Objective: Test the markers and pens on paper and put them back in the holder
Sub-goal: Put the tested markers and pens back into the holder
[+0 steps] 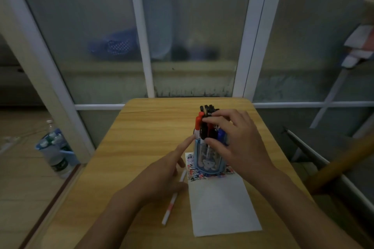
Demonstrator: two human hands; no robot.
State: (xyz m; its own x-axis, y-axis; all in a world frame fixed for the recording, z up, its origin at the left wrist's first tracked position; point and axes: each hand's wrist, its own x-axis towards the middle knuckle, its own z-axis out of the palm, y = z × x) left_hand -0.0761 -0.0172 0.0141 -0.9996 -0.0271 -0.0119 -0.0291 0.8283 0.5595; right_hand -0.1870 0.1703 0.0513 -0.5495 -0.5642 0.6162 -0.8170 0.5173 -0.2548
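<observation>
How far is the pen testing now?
Scribbles fill the top strip of the paper, so several look tested. The right hand grips pens in the holder. The white pen on the table is left, and most of the paper is blank.

Both forearms stretched forward from the bottom edge. Left hand (162, 170) low and flat-ish, index finger pointing ahead, other fingers loosely bent under. Right hand (236, 139) raised higher, palm down, fingers curled and spread, thumb opposite them, pinching at the fingertips (206, 120).
</observation>
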